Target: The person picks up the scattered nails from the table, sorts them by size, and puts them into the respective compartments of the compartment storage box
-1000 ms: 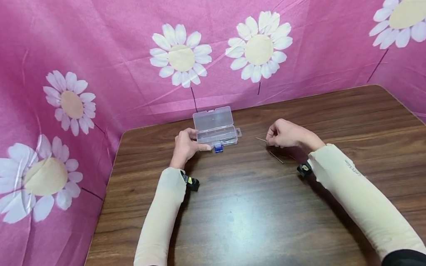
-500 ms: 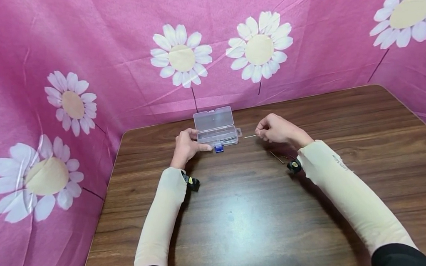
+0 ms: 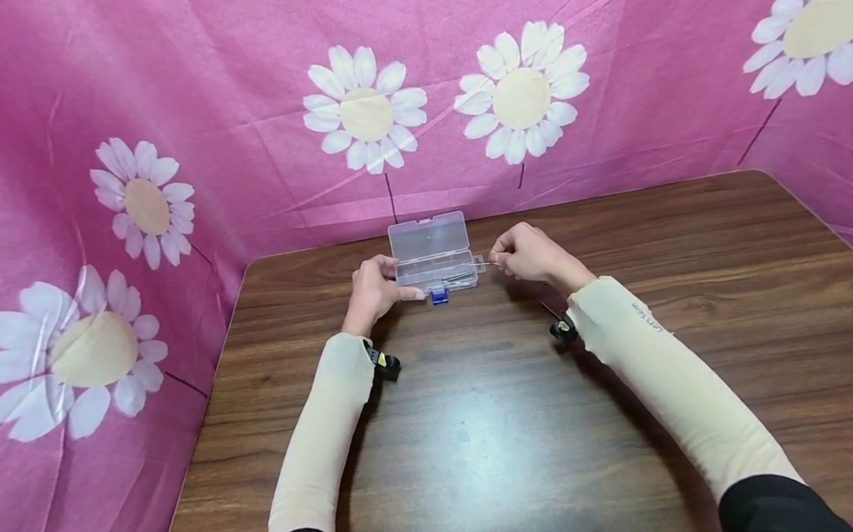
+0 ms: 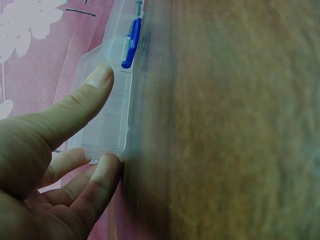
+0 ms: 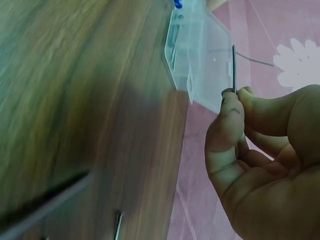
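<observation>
A clear plastic storage box (image 3: 416, 276) stands near the table's far edge, its lid (image 3: 428, 237) raised and its blue latch (image 3: 439, 296) hanging at the front. My left hand (image 3: 374, 292) holds the box's left end, thumb (image 4: 95, 87) along the front wall and fingers at the end wall. Several nails (image 3: 459, 280) lie in the box's front right part. Between thumb and forefinger, my right hand (image 3: 534, 254) pinches a thin nail (image 5: 234, 70), its point toward the box. In the head view this nail reaches over the box's right end.
On the wooden table (image 3: 469, 430), a loose nail (image 5: 118, 226) and a blurred thin rod (image 5: 47, 206) lie below my right hand. A pink cloth (image 3: 239, 172) with white flowers hangs behind the table and at its sides.
My right hand has moved left with the nail, from above the loose nails to the box's right end. The left hand and the box have stayed in place.
</observation>
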Demonstrator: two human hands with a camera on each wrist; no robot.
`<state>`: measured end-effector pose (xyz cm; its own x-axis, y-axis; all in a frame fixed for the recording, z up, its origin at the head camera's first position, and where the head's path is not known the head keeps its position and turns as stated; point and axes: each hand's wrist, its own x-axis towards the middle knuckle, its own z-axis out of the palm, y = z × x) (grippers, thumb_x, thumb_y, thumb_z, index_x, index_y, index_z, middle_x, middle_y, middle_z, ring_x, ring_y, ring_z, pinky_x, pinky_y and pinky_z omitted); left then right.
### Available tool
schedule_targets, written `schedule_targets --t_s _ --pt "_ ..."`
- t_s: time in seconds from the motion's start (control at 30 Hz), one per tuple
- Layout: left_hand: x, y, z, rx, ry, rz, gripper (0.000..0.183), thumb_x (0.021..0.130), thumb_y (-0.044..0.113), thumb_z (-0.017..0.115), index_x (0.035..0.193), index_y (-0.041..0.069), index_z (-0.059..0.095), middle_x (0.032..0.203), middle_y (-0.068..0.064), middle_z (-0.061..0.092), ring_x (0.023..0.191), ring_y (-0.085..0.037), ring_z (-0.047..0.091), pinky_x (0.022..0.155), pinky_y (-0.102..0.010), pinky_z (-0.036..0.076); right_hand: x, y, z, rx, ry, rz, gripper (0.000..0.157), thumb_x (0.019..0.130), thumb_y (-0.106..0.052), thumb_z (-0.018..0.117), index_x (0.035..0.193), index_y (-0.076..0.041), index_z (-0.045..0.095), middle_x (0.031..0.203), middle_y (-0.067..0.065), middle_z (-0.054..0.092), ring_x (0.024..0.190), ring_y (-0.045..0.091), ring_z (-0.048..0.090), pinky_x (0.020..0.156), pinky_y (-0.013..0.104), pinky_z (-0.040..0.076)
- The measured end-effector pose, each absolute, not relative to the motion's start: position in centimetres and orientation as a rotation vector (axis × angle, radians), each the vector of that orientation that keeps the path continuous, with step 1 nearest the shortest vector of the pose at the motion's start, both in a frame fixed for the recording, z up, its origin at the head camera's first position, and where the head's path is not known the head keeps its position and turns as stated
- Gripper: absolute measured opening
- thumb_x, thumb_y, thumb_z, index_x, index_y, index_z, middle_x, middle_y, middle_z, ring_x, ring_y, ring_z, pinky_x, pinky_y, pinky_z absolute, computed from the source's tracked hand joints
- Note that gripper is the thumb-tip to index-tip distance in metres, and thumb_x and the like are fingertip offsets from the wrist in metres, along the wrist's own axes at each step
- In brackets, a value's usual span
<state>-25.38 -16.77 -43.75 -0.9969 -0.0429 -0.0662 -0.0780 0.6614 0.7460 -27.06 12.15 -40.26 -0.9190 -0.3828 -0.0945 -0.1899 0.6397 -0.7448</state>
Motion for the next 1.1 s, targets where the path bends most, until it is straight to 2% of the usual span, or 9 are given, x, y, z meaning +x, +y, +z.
schedule_targets --t_s 0.23,0.37,0.5,0.67,0.87,1.1 --pt "-25.3 -16.8 -43.8 -0.111 2.815 1.285 0.075 0.060 0.025 0.100 0.125 0.005 0.066 0.112 -0.012 0.066 0.112 -0.031 0.051 0.095 -0.040 0.048 -27.7 10.0 -40.6 -0.489 2.719 -1.109 0.020 0.095 -0.006 0.059 0.087 0.003 0.075 0.075 0.010 0.069 0.074 0.022 0.059 0.079 0.038 0.047" --pt "-25.2 -16.8 -43.8 -0.120 2.808 1.292 0.075 0.061 0.025 0.099 0.125 0.005 0.066 0.113 -0.012 0.066 0.114 -0.032 0.050 0.097 -0.041 0.047 -28.3 8.8 -40.8 -0.522 2.772 -1.073 0.022 0.095 -0.007 0.060 0.079 0.000 0.075 0.074 0.007 0.069 0.080 0.026 0.059 0.086 0.043 0.048" --pt "-25.3 -16.8 -43.7 -0.118 2.806 1.303 0.076 0.060 0.025 0.100 0.125 0.005 0.066 0.113 -0.012 0.066 0.114 -0.031 0.050 0.097 -0.040 0.046 -28.8 7.6 -40.8 -0.528 2.806 -1.025 0.024 0.095 -0.008 0.061 0.075 -0.002 0.073 0.068 0.003 0.064 0.079 0.026 0.058 0.084 0.042 0.048" --pt "-25.4 -16.7 -43.7 -0.117 2.816 1.305 0.076 0.059 0.024 0.100 0.124 0.003 0.066 0.111 -0.012 0.067 0.110 -0.030 0.053 0.094 -0.039 0.048 -29.5 6.6 -40.6 -0.557 2.825 -0.986 0.023 0.093 -0.006 0.060 0.076 0.000 0.075 0.069 0.003 0.065 0.079 0.026 0.060 0.083 0.042 0.049" --pt "-25.5 -16.6 -43.7 -0.112 2.818 1.295 0.077 0.059 0.024 0.100 0.125 0.003 0.066 0.110 -0.012 0.068 0.108 -0.029 0.055 0.092 -0.039 0.049 -29.6 6.0 -40.5 -0.538 2.828 -0.944 0.025 0.091 -0.003 0.058 0.071 0.001 0.072 0.064 0.003 0.061 0.078 0.026 0.058 0.082 0.040 0.049" --pt "-25.5 -16.7 -43.7 -0.118 2.836 1.284 0.075 0.059 0.023 0.100 0.124 0.004 0.067 0.108 -0.012 0.068 0.110 -0.030 0.053 0.092 -0.039 0.049 -29.6 5.7 -40.4 -0.500 2.846 -0.968 0.016 0.094 -0.007 0.063 0.088 -0.003 0.077 0.086 0.008 0.069 0.091 0.029 0.060 0.091 0.043 0.048"
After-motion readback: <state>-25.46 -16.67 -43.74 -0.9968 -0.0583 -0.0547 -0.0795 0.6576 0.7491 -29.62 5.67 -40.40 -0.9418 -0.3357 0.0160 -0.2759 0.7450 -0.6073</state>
